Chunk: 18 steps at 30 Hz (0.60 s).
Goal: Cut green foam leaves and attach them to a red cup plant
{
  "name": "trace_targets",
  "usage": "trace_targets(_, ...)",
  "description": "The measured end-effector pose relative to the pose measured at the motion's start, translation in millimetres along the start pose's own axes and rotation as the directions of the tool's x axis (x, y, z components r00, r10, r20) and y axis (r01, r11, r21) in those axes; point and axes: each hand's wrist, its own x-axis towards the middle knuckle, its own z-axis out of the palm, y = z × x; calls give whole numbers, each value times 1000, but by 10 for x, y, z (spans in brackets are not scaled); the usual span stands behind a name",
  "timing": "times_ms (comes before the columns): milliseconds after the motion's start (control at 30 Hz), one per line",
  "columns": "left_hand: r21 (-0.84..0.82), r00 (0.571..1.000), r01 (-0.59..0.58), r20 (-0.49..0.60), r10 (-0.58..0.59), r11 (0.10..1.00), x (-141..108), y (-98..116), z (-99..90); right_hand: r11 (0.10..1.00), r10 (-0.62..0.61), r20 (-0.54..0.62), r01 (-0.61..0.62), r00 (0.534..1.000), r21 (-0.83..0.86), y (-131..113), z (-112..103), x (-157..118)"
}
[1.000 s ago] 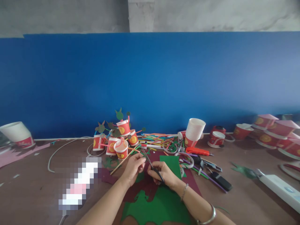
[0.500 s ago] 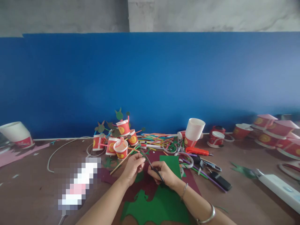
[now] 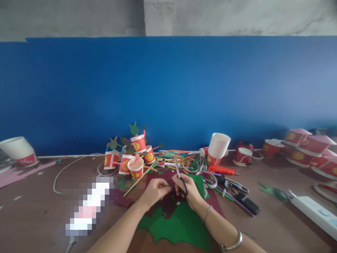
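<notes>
Green paper lies nearest the person: a large sheet (image 3: 176, 228) with a ragged, scalloped edge, partly over maroon paper (image 3: 216, 209), within reach of both hands, probably to keep the material close to the blades. The right hand (image 3: 188, 191) is curled around the dark handles of the scissors (image 3: 181, 181), its fingers bent in closely. The blades point up and away from the body, toward the heap of coloured straws (image 3: 179, 154); this grip likely keeps the points off the other hand and leaves the right fingertips free to help. The left hand (image 3: 157, 191) is just beside it, thumb and fingertips drawn together in a narrow pinch. It seems to have a small dark piece (image 3: 171, 188) at the tips, in the gap before the right hand, though the fingers and dark background make this hard to confirm.

Behind the left hand, red cups with straws and paper shapes stand clustered, the front cup (image 3: 136, 170) beside a slanting wooden stick (image 3: 138, 181). A nested cup stack (image 3: 219, 146) leans to the right of the straws, near an orange tool (image 3: 221, 170) and tape roll (image 3: 214, 180), perhaps set aside to leave working room.
</notes>
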Motion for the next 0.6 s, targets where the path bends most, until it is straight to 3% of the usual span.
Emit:
trace_targets(100,175,997,-66,-25,72,982,-10,-25,56,1000,-3,-2,3,1000,13,0,-5,-2)
trace_targets(267,239,948,-160,-235,217,958,14,-43,-13,1000,18,36,-18,999,-2,24,15,-10)
trace_targets(333,286,916,-132,-331,227,949,36,-50,-78,999,29,30,-29,999,-20,37,19,-8)
trace_targets(433,429,902,-8,-387,192,903,57,-51,-161,998,49,47,-47,998,-43,51,23,-6)
trace_targets(500,548,915,83,-372,154,833,49,-36,-186,997,59,62,-55,996,-62,52,25,-8)
trace_targets(600,734,949,112,-279,147,669,-5,13,-178,995,66,76,-59,995,-85,48,25,-10)
